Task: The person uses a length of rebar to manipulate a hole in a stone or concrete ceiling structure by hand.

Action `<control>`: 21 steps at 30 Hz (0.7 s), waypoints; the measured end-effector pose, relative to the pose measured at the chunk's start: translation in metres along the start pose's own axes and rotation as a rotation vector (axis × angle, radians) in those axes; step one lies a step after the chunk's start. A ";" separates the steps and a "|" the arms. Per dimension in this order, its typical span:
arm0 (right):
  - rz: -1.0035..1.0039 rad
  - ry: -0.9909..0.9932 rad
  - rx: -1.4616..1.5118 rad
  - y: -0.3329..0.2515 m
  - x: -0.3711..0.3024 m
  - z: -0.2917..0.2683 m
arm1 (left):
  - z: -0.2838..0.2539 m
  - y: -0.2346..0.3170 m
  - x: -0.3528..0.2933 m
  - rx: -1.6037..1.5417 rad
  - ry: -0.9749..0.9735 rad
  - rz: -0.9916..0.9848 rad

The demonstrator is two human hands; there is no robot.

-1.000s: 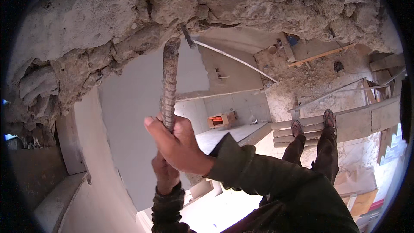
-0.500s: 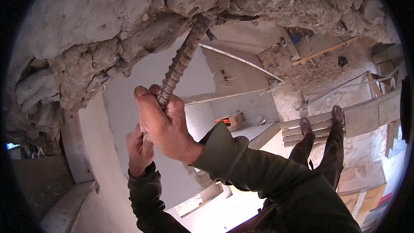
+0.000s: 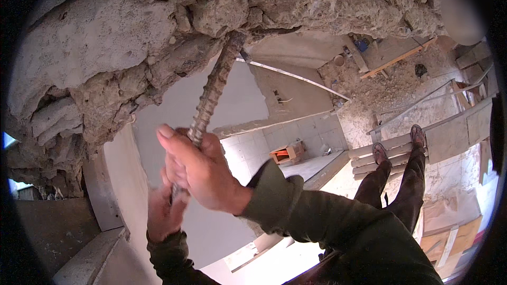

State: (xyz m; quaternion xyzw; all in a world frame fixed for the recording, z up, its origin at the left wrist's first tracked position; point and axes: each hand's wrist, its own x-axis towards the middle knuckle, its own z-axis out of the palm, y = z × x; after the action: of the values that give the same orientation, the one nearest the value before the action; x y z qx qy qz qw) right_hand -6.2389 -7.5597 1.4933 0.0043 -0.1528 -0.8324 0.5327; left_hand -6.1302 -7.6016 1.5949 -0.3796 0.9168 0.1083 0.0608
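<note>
A thick, rusty ribbed steel bar (image 3: 214,92) slants up from my hands to the broken edge of a rough masonry wall (image 3: 121,26). Its upper end meets the underside of the rubble, and the exact contact is hidden there. My right hand (image 3: 203,171) is closed around the bar's lower part, thumb lying along it. Just below, my left hand (image 3: 166,211) is wrapped round the bar's bottom end, slightly smeared by motion. Both forearms wear dark green sleeves.
My sandalled feet (image 3: 397,150) stand on wooden planks (image 3: 380,164) high above a rubble-strewn floor (image 3: 380,92). A cardboard box (image 3: 288,152) with orange contents lies below. A pale blurred shape (image 3: 462,13) shows at the upper right. A long light strip (image 3: 296,78) leans across.
The bar and both hands have shifted slightly down and left in the picture, while the view itself has moved a little. Both hands keep hold of the bar.
</note>
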 end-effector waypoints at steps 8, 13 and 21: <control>0.047 0.032 0.035 -0.009 -0.021 0.004 | 0.006 0.000 -0.027 -0.502 -0.239 -0.174; 0.115 0.014 0.061 -0.016 -0.026 0.000 | 0.016 -0.016 -0.026 -0.882 -0.426 -0.226; 0.156 0.063 -0.051 -0.023 -0.037 -0.006 | 0.037 0.001 -0.041 -0.955 -0.392 -0.279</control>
State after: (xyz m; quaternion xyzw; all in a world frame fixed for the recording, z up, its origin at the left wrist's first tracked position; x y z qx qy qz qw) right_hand -6.2423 -7.5199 1.4764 0.0050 -0.1149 -0.7914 0.6004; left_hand -6.1006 -7.5639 1.5671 -0.4560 0.6775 0.5734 0.0652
